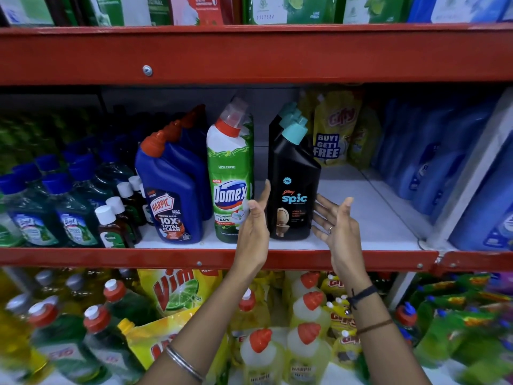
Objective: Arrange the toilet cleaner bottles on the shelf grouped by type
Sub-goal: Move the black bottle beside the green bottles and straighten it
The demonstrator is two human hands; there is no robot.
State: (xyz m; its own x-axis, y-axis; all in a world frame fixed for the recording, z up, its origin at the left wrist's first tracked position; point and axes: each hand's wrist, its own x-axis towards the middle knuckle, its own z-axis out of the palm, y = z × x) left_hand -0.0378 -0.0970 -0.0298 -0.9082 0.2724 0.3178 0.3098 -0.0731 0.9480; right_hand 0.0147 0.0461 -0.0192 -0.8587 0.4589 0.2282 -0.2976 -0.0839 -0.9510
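While both hands hover open at the front of the white middle shelf [369, 218], the sorting looks nearly done, so the care now lies in tidying the rows. At centre left stands the row of blue plastic Harpic bottles with red angled caps [173, 190], one behind another and packed close. Just right of them is the white-and-green Domex bottle with a red collar and clear cap [230, 173], upright, with another green one seemingly behind it.

The left hand [254, 220] is at frame centre, palm turned right, fingers straight and together, holding nothing; it sits in front of the gap between the Domex and the black Spic bottles with teal caps [293, 187], and whether it touches either I cannot tell. The Spic row runs back in single file. The right hand [337, 226], just right of the front Spic bottle, is spread wide with its palm facing left, empty too, apparently just clear of the bottle.

To do this well, I judge both palms should close on the front Spic bottle low down, where it is broadest, and slide it left without tipping its tall neck. Yellow Cify pouches [331, 132] behind at upper right should stay undisturbed.
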